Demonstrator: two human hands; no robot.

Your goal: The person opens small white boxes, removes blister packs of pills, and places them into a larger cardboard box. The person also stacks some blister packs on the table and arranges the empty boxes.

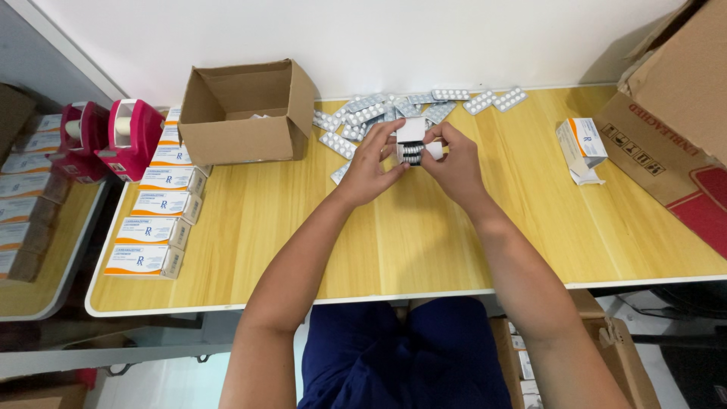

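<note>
**What sits around my work on the wooden table**

An open brown cardboard box (246,112) stands at the far left of the light wooden table (409,242). Beside it, a row of white-and-orange cartons (163,216) runs along the left edge. Two pink tape dispensers (113,136) sit further left. One opened white carton (581,145) lies at the right, near a large brown cardboard box (674,113).

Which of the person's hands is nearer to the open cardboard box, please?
Left. The left hand is just right of the cardboard box; the right hand lies farther right, beyond the small carton both hold.
</note>
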